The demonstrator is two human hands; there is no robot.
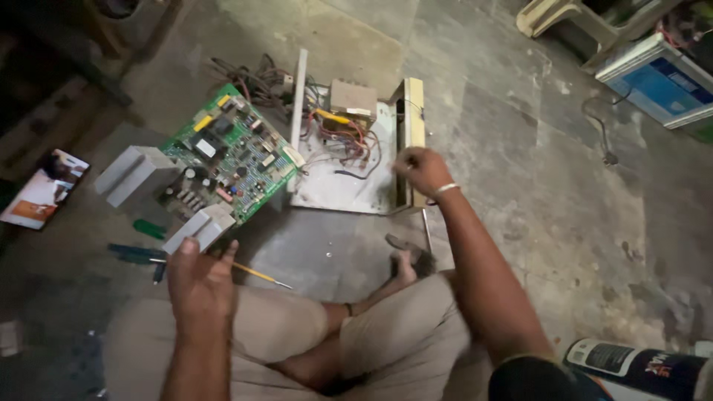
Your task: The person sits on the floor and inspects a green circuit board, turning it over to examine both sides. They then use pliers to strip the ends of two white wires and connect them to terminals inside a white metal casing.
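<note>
Open metal chassis (349,197) on the floor (520,148) holds a transformer (352,100) and loose wires. Green circuit board (230,152) with grey heat sinks lies left of it. Right hand (422,169), fingers curled together, grips the chassis wall. Left hand (199,278), fingers apart, hovers just below the board.

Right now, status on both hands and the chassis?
Left hand open, hovering by the screwdriver. Right hand gripping the metal chassis side wall. Green circuit board lifted out, lying left of it, wires still attached.
</note>
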